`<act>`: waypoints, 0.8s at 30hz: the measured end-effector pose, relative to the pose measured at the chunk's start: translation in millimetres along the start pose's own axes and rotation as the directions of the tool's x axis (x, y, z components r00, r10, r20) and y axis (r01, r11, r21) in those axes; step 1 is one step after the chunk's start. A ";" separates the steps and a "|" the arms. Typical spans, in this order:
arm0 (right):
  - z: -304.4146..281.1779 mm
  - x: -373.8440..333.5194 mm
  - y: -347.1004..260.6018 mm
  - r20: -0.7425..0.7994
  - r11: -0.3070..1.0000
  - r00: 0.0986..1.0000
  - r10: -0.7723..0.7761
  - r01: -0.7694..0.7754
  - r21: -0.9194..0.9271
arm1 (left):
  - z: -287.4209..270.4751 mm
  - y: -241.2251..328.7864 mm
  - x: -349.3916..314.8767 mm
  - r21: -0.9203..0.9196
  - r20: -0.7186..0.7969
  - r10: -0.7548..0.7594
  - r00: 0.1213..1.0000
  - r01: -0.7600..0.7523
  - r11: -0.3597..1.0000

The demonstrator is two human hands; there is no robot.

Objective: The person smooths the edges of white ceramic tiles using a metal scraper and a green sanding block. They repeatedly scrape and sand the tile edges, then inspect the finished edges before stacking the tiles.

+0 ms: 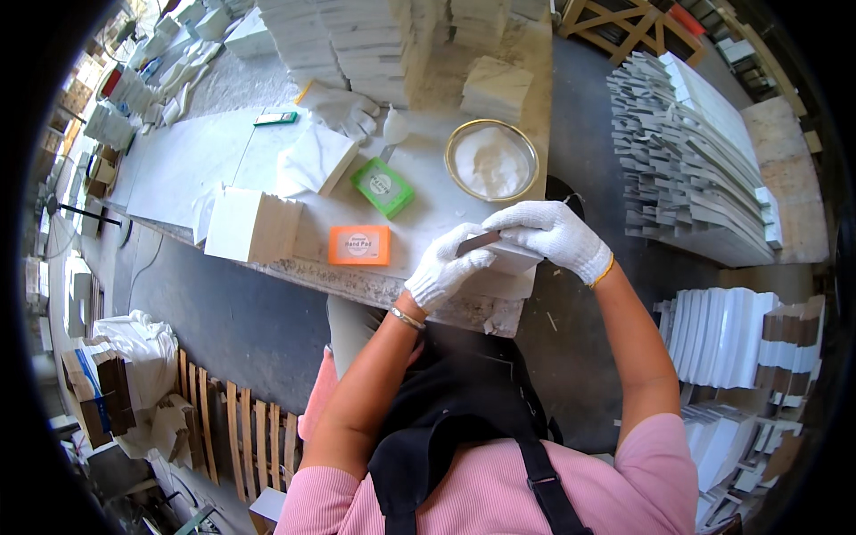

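My left hand (448, 270), in a white knit glove, is closed with a flat grey-brown strip (479, 242) between thumb and fingers; its exact kind is unclear. My right hand (560, 239), gloved too, grips a white stone tile (510, 257) at the table's near right corner. The strip lies along the tile's far edge, and its right end meets my right fingertips. Just beyond them stands a gold-rimmed bowl (489, 159) of white powder or paste. Left of my hands lie an orange hand pad (359, 245) and a green hand pad (382, 187).
Stone tile stacks stand on the table (192, 165), including a near left stack (252, 225) and a tall far stack (357, 45). A spare glove (343, 109) and a small green box (275, 119) lie there. More tile stacks (695, 152) stand to the right.
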State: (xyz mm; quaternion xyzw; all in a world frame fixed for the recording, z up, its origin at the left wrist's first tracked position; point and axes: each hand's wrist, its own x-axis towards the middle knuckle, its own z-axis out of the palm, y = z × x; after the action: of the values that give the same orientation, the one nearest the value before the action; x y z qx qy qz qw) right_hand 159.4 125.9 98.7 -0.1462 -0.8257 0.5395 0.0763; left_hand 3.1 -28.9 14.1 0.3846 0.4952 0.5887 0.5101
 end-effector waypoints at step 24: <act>-0.5 -4.2 -4.8 0.011 0.967 0.994 -0.111 0.111 -0.230 | -0.8 -0.9 0.0 0.177 -0.008 0.008 1.000 -0.007 0.984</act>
State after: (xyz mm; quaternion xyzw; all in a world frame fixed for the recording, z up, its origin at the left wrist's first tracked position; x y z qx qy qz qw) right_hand 162.8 123.2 103.5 -0.1081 -0.8894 0.4350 0.0898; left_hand 2.5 -29.0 13.0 0.4277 0.5464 0.5461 0.4694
